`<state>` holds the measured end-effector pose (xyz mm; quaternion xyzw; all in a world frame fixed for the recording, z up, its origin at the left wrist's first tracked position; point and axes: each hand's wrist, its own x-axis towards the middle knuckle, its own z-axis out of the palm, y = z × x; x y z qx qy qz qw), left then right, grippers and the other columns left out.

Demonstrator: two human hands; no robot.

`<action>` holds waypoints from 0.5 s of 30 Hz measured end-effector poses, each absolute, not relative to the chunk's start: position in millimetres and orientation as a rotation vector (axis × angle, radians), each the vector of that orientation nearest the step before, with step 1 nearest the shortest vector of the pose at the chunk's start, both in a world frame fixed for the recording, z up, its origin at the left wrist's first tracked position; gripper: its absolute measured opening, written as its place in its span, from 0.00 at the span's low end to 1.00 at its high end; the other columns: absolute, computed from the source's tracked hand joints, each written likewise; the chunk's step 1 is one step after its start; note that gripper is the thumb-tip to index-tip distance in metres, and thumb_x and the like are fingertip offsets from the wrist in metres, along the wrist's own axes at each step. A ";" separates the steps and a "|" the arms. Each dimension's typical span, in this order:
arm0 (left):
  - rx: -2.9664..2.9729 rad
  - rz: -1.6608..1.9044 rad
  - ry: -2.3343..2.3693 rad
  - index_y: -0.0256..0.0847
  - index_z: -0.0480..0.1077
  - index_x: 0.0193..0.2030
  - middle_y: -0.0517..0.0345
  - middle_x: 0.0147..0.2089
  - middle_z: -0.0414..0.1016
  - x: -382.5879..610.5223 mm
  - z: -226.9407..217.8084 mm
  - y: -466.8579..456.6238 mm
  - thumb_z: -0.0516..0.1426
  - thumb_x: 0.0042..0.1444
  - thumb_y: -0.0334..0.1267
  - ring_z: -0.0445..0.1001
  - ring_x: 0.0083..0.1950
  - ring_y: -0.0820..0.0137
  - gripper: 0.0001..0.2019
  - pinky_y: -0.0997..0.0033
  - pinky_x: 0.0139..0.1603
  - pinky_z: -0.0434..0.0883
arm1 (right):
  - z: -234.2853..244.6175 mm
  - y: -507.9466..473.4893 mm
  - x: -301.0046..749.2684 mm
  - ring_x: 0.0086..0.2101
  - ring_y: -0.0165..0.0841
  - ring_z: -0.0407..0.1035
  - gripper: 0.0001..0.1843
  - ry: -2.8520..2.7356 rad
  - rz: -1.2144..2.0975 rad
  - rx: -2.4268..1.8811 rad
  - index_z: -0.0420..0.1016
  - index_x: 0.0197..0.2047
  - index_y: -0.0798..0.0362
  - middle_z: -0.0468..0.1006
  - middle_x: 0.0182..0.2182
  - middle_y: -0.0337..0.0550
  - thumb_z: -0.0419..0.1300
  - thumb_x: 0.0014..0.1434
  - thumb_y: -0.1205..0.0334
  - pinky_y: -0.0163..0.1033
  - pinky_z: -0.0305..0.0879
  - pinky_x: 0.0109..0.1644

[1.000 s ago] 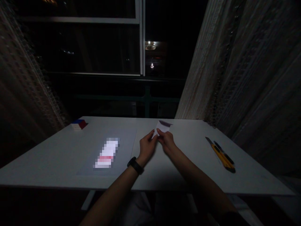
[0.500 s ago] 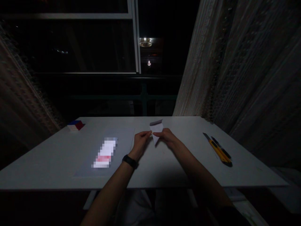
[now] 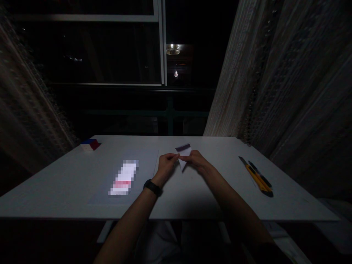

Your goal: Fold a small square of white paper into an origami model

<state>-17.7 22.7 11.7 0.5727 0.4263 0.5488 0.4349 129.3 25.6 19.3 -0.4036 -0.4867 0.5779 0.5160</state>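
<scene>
A small piece of folded white paper (image 3: 186, 151) is held between my two hands over the middle of the table. It narrows to a point at the bottom, and a shaded flap runs along its top edge. My left hand (image 3: 167, 163) pinches the paper's left edge between thumb and fingers; a dark band sits on that wrist. My right hand (image 3: 199, 161) grips the right side, its thumb lying across the front of the paper. The fingers behind the paper are hidden.
On the white table (image 3: 176, 205), a lit, pixelated phone (image 3: 125, 177) lies on a pale sheet (image 3: 148, 172) at left. A colored cube (image 3: 89, 145) sits at the far left. To the right lie a yellow utility knife (image 3: 257, 178) and a dark pen-like object (image 3: 260, 174). Curtains (image 3: 228, 73) hang behind.
The flap at the paper's top now tips toward me and shows a darker face. Both hands keep their hold on the paper. The whole view has shifted slightly.
</scene>
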 end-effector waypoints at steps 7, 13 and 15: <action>1.399 1.486 1.123 0.34 0.74 0.25 0.55 0.23 0.73 -21.2 5.4 29.7 0.61 0.41 0.47 0.68 0.24 0.73 0.15 0.74 0.26 0.63 | 7.7 29.9 123.2 0.23 0.29 0.68 0.16 -1.226 1.431 -1.032 0.77 0.26 0.62 0.77 0.23 0.45 0.70 0.31 0.63 0.34 0.63 0.28; 1.573 1.477 1.221 0.34 0.75 0.30 0.51 0.28 0.76 -20.5 2.9 28.8 0.54 0.50 0.50 0.73 0.31 0.68 0.19 0.72 0.30 0.66 | 4.7 33.1 117.7 0.22 0.28 0.67 0.14 -1.062 1.320 -1.042 0.75 0.22 0.61 0.75 0.20 0.42 0.71 0.30 0.63 0.34 0.64 0.29; 1.657 1.491 1.230 0.35 0.75 0.34 0.50 0.32 0.77 -17.7 1.8 24.8 0.52 0.53 0.49 0.74 0.34 0.66 0.19 0.71 0.33 0.68 | 6.0 33.3 117.6 0.21 0.27 0.67 0.13 -0.925 1.290 -1.017 0.74 0.22 0.60 0.75 0.19 0.40 0.70 0.32 0.63 0.34 0.65 0.29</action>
